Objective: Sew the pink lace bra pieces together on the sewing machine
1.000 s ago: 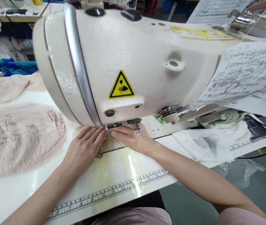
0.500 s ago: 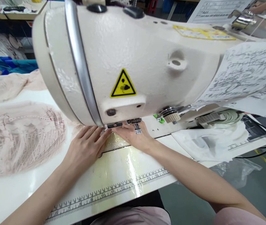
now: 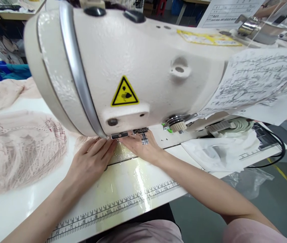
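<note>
A cream sewing machine head (image 3: 133, 64) fills the upper view and hides the needle area. My left hand (image 3: 89, 162) lies flat on the table just under the head's left end, fingers stretched forward and pressed on a small pale lace piece (image 3: 123, 153). My right hand (image 3: 140, 148), wearing a ring, rests beside it under the head with fingers pointing left onto the same piece; its fingertips are hidden. The fingertips of both hands nearly meet.
A pile of pink lace pieces (image 3: 14, 148) lies on the white table (image 3: 11, 209) at the left. A printed ruler (image 3: 113, 209) runs along the front edge. White cloth (image 3: 216, 152), a black cable (image 3: 277, 152) and a drawn paper sheet (image 3: 257, 81) are at the right.
The view has shifted slightly so the machine sits further left. Both hands stay under the head, the left fingers edging a little forward on the lace.
</note>
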The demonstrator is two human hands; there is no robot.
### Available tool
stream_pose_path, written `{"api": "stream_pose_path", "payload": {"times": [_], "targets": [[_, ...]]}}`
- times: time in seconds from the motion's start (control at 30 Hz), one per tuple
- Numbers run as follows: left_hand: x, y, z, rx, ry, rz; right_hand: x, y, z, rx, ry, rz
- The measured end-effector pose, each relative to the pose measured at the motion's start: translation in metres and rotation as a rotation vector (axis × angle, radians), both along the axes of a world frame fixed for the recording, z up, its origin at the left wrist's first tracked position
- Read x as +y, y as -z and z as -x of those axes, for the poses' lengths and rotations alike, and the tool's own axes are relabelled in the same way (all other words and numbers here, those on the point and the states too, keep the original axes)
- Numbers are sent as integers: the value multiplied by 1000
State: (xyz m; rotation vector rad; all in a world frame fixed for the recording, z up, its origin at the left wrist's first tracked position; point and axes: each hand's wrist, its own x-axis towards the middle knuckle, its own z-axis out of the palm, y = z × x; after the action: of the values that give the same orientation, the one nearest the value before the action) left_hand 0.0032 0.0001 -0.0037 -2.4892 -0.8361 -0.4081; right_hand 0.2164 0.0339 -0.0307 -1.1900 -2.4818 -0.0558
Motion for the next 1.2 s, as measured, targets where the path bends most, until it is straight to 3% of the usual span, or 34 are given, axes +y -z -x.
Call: {"api": "stream_pose_path", "payload": {"times": [0.23, 0.6, 1.2], "targets": [[3, 0, 0, -34, -149, 81, -20, -6, 3, -18, 35, -159], [4, 1, 2, -41, -118, 129, -17, -2, 1, 35, -21, -82], [3, 1, -1, -11, -215, 146, -19, -7, 4, -17, 20, -68]]}}
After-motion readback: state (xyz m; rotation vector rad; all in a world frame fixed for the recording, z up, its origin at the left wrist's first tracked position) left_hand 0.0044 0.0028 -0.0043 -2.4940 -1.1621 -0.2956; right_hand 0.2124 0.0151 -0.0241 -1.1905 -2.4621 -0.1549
